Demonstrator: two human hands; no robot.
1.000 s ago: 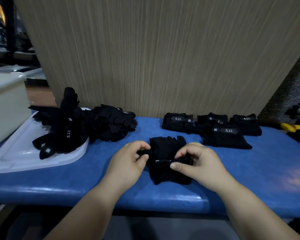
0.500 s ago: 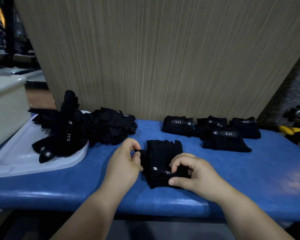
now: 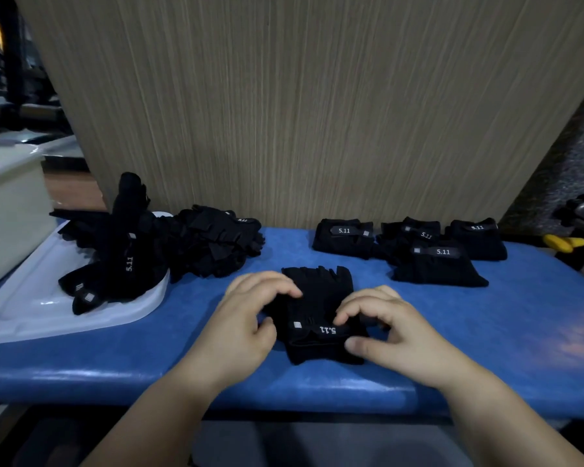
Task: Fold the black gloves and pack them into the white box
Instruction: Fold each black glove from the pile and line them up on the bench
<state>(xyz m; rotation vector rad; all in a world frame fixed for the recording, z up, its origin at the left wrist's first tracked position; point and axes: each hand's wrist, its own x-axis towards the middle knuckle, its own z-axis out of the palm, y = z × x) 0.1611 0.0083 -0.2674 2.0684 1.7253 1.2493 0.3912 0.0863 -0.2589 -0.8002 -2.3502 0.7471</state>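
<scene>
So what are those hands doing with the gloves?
A person is folding a black fabric glove on the blue padded bench. The left hand grips its left edge and the right hand pinches its strap. Four folded black glove bundles sit at the back right; a heap of unfolded black gloves waits on and beside the white plastic tray. The white box stands far left.

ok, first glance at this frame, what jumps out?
The left hand and right hand grip a black glove at the near middle of the blue table. Four folded gloves sit at the far right; loose gloves pile on and beside a white tray at far left.
</scene>
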